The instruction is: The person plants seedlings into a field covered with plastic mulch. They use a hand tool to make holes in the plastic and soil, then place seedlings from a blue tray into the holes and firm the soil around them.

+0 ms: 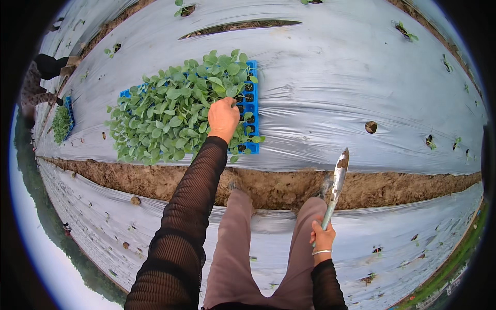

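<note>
My left hand is at the right-hand side of a blue plastic seedling tray, its fingers pinched at the base of a leafy green seedling. The fingertips are partly hidden. Dense broad-leaved seedlings cover most of the tray, while several cells along its right edge show dark soil with few or no plants. My right hand grips the pale green handle of a narrow hand trowel. Its pointed metal blade, smeared with soil, is directed away from me above the furrow.
Silvery plastic mulch film covers the bed, with a planting hole and several set seedlings at right. A long slit opens at the top. I straddle a soil furrow. At far left, another person bends by a second tray.
</note>
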A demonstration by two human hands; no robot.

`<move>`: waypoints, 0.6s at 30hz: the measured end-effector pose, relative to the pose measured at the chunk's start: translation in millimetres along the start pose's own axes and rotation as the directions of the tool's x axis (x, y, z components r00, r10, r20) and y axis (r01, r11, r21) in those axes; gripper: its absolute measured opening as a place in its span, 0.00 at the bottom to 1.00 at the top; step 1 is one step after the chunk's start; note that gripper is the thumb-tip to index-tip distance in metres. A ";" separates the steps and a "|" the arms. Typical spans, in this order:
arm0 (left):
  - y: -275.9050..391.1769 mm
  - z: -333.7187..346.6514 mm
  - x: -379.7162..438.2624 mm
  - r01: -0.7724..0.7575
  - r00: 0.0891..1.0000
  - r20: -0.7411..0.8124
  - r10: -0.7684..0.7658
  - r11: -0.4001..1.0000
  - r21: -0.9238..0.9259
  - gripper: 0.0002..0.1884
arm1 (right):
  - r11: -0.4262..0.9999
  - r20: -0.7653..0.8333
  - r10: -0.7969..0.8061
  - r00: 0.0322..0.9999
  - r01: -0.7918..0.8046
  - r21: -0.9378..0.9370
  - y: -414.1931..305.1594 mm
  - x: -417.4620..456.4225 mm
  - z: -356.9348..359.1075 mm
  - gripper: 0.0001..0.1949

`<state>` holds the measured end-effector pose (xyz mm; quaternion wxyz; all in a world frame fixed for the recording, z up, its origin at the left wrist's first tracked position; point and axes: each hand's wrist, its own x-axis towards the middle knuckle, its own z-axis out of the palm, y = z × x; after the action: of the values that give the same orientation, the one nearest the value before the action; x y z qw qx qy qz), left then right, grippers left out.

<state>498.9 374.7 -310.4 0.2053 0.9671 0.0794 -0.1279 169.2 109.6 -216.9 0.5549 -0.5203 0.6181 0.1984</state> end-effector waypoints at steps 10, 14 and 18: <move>-6.5 2.8 0.6 0.048 0.998 -0.049 -0.038 0.974 0.220 0.11 | 1.000 -0.015 0.001 1.000 -0.001 0.019 -4.5 19.8 -40.0 0.14; 6.4 11.3 10.1 0.169 0.986 -0.085 -0.147 0.906 0.388 0.19 | 1.000 -0.019 0.014 1.000 -0.014 0.028 -8.8 18.2 -45.0 0.14; -10.1 19.2 19.9 0.310 0.936 -0.240 -0.257 0.926 0.215 0.14 | 1.000 0.008 -0.002 1.000 0.002 0.030 -8.3 17.2 -44.9 0.14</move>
<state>511.6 377.8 -336.7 0.0518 0.9713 0.2232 -0.0635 157.6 62.2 -215.8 0.5653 -0.5118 0.6181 0.1907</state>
